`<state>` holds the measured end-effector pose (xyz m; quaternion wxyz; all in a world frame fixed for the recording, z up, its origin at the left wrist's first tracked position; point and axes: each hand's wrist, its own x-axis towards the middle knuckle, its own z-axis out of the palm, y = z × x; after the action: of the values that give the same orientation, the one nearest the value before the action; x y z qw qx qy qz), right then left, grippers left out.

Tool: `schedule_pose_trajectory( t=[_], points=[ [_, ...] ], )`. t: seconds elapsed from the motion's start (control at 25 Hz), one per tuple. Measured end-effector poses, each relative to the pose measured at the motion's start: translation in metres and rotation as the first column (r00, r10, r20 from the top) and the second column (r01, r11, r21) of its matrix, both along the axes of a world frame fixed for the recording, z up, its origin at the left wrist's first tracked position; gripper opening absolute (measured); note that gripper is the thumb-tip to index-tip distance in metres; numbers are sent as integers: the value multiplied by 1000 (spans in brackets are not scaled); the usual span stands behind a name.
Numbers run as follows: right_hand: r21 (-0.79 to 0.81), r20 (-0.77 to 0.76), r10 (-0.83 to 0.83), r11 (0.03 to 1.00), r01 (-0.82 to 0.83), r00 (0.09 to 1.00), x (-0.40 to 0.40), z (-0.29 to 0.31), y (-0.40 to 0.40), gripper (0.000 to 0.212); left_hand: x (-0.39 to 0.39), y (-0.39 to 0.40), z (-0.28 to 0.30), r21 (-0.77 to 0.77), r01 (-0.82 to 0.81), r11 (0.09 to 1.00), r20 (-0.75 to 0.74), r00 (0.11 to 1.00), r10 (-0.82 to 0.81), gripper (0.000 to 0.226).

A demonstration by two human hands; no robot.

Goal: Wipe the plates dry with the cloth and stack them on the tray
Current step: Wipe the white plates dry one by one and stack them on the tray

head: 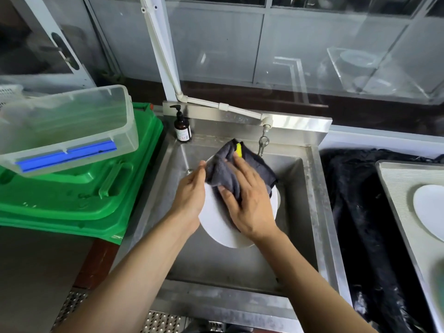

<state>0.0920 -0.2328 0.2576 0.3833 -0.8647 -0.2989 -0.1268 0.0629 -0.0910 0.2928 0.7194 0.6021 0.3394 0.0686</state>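
Over the steel sink I hold a white plate, tilted toward me. My left hand grips its left rim. A grey cloth with a yellow patch lies bunched on the plate's face, and my right hand presses flat on it with straight fingers. The plate's upper part is hidden by cloth and hands. At the right edge stands a metal tray with another white plate lying on it.
A tap hangs just behind the cloth. A brown pump bottle stands at the sink's back left corner. Left of the sink are green crates with a clear plastic tub on top. Black cloth covers the counter between sink and tray.
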Motion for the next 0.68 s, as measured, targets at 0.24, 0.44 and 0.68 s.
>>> schedule_pose_trajectory(
  t=[0.24,0.44,0.68],
  points=[
    [-89,60,58,995,-52,997,0,-7,-6,56,-5,4,-4,22,-1,1000,-14,1000,2,30],
    [-11,65,-66,998,67,996,0,-2,9,59,-1,1,-3,77,26,997,12,1000,-27,34],
    [-35,4,-279,960,279,960,12,-4,-9,55,-3,3,-1,142,-17,990,-9,1000,18,33]
  ],
)
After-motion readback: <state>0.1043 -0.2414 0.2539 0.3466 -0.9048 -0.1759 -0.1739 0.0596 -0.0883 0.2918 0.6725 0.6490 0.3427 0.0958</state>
